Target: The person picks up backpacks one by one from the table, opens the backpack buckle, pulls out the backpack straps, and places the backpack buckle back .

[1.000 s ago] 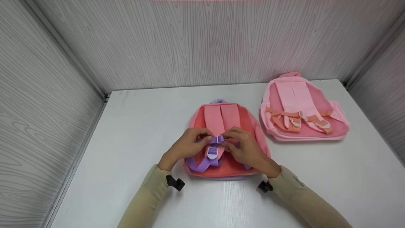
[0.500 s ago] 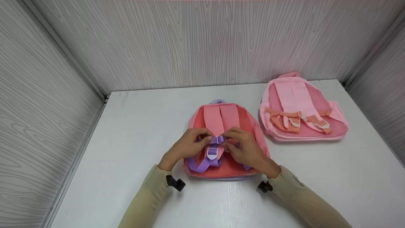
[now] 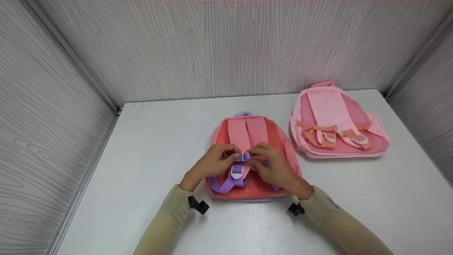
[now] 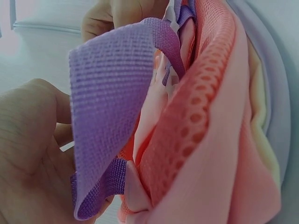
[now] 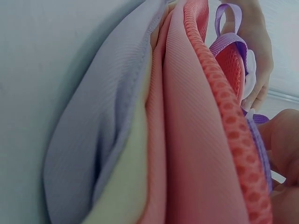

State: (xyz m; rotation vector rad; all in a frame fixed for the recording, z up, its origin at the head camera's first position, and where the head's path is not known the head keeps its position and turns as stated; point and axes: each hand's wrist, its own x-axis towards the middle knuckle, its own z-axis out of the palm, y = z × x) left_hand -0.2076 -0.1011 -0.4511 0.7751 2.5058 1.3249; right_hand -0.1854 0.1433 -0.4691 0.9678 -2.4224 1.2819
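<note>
A coral-pink backpack (image 3: pixel 260 189) lies on the table with its mesh back and shoulder straps facing up. Purple webbing (image 3: pixel 222 186) runs across its lower part, with a white buckle (image 3: pixel 237 172) on one strap end. Just above that buckle, a small clip with purple webbing (image 3: pixel 245 156) sits between the hands. My left hand (image 3: pixel 211 162) pinches this webbing from the left with thumb and fingers. From the right, my right hand (image 3: pixel 277 169) pinches its other side. A loose purple strap loop (image 4: pixel 110 93) hangs in front of the left palm in the left wrist view.
A light-pink backpack (image 3: pixel 331 106) with orange webbing lies at the back right, beside the coral one. Wood-grain panels (image 3: pixel 226 49) enclose the white table (image 3: pixel 148 141) at the back and both sides. Lavender fabric (image 5: pixel 98 116) forms the coral backpack's underside.
The left hand has shifted very slightly to the right at the webbing. The right hand and both backpacks stay where they were.
</note>
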